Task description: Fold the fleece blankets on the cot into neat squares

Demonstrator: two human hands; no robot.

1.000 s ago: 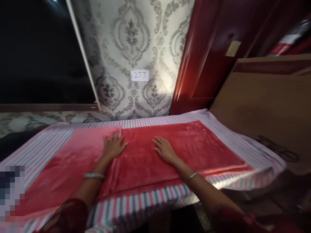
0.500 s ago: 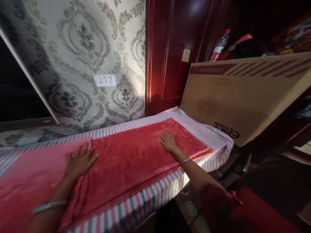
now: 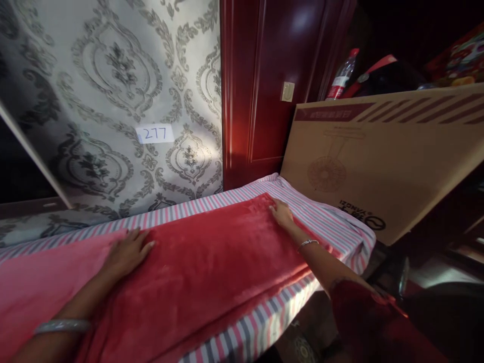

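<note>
A red plush blanket (image 3: 212, 252) lies folded in layers along a narrow surface, its lighter pink side (image 3: 56, 272) showing at the left. My left hand (image 3: 126, 254) rests palm down on it where the pink and darker red parts meet, fingers stretched out. At the blanket's far right corner is my right hand (image 3: 283, 214), its fingers bent around the edge. The fingertips there are partly hidden. Under the blanket is a striped cloth (image 3: 317, 212) in pink, grey and white, which hangs over the front edge.
A large cardboard box (image 3: 340, 156) stands at the right end, with a red-capped bottle (image 3: 342, 75) behind its top edge. Patterned wallpaper (image 3: 124, 65) with a paper label (image 3: 155, 133) reading 277 and a dark red wooden panel (image 3: 253, 91) rise behind. A dark screen (image 3: 22, 161) is at left.
My right hand has slid right, from lying flat on the blanket to its far right corner, and its fingers have bent. My left hand stays on the blanket. The view has shifted slightly.
</note>
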